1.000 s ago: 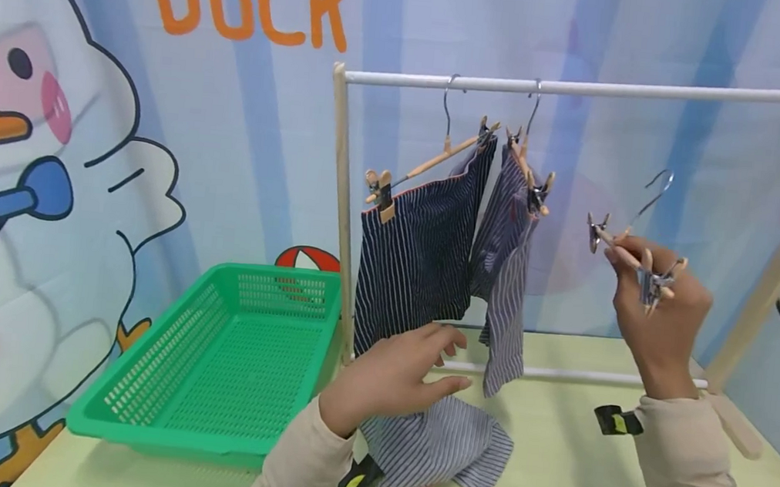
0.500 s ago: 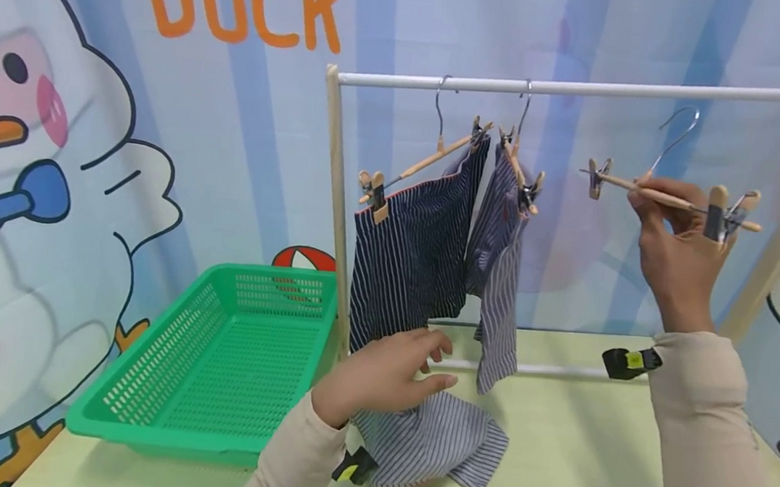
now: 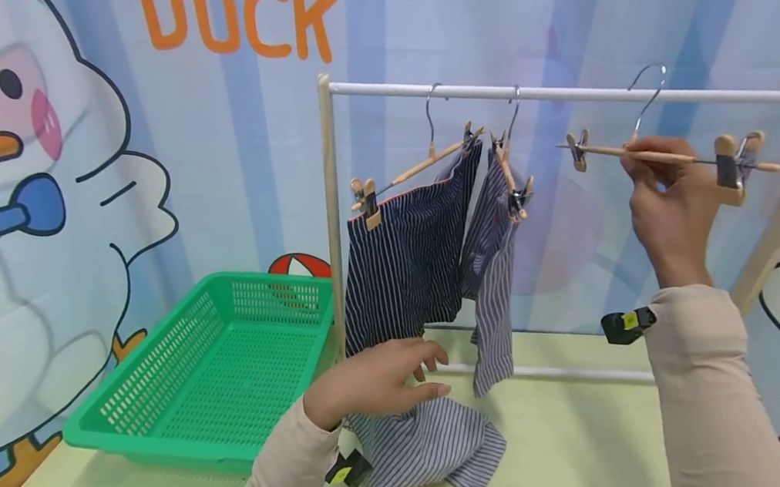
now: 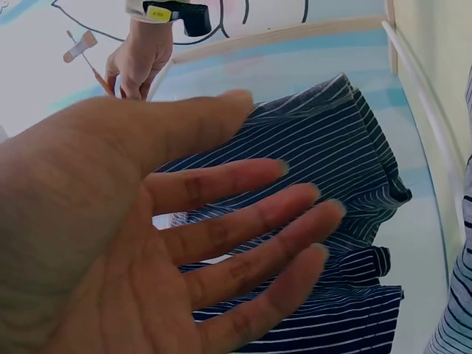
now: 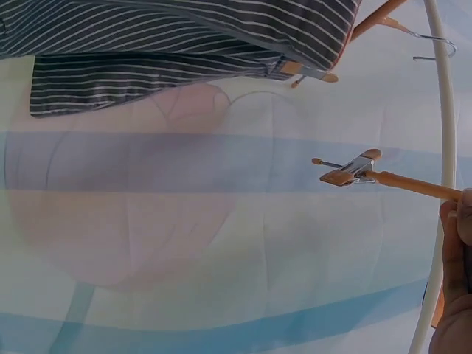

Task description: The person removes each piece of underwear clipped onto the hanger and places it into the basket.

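Note:
My right hand point(image 3: 675, 203) grips a wooden clip hanger point(image 3: 662, 157) by its bar, just under the white rail point(image 3: 584, 94) at the right. The hanger's metal hook overlaps the rail in the head view, and its clips hold no garment. My left hand point(image 3: 378, 378) hovers with relaxed, spread fingers over a grey striped garment point(image 3: 438, 449) lying on the table. In front of that hand hang navy striped shorts point(image 3: 409, 268), clipped to one hanger. A second grey-purple striped garment point(image 3: 493, 307) hangs beside them on another hanger.
A green plastic basket point(image 3: 156, 451) stands on the pale yellow table point(image 3: 574, 445) at the left. The rack's wooden left post point(image 3: 333, 192) rises beside it, and a lower white bar point(image 3: 580, 373) runs near the table at the back.
My right hand has raised the hanger from below the rail until its hook reaches rail height, turning the bar nearly level. My left hand has stayed almost in place.

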{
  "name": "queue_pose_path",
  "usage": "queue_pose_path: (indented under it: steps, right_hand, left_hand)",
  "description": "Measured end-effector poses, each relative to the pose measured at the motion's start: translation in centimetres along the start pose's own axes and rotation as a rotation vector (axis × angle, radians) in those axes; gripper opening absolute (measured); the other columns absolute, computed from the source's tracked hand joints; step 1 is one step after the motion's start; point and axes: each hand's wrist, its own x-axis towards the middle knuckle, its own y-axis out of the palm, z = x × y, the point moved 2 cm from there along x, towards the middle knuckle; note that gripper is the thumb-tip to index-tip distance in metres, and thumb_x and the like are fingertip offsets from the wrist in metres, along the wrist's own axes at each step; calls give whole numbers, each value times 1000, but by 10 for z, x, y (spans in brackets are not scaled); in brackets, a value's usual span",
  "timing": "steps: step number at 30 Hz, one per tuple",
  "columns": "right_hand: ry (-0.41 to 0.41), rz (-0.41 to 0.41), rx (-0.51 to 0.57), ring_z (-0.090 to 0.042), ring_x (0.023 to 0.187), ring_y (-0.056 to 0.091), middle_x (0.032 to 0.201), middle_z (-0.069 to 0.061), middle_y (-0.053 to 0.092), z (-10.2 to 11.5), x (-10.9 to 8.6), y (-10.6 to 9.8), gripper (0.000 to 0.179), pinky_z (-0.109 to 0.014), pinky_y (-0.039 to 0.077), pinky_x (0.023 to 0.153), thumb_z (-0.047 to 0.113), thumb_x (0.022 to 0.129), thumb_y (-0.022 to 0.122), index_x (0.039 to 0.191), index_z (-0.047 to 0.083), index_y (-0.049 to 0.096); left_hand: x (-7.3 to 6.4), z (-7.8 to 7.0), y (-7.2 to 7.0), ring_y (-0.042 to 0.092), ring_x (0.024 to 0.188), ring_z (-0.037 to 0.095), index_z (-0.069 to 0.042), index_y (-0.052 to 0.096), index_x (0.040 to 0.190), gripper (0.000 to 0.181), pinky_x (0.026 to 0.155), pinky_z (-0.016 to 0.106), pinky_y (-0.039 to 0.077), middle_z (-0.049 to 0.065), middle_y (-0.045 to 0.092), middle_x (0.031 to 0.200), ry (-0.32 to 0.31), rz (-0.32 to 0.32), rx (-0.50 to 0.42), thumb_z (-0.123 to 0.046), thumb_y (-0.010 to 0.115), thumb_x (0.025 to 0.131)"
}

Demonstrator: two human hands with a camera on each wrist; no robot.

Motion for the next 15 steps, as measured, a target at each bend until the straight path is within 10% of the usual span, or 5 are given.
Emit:
queue_pose_path:
  steps: [15]
  right_hand:
    - [-86, 74, -55, -23, 109, 69, 117, -11, 71, 12, 7, 18, 21, -25, 52, 96, 10, 99, 59, 114, 1, 70]
  left_hand:
    - [1, 0, -5, 66, 105, 16, -9, 63, 125, 30, 87, 24, 54, 4, 68, 122, 127, 52, -99, -27, 55, 102]
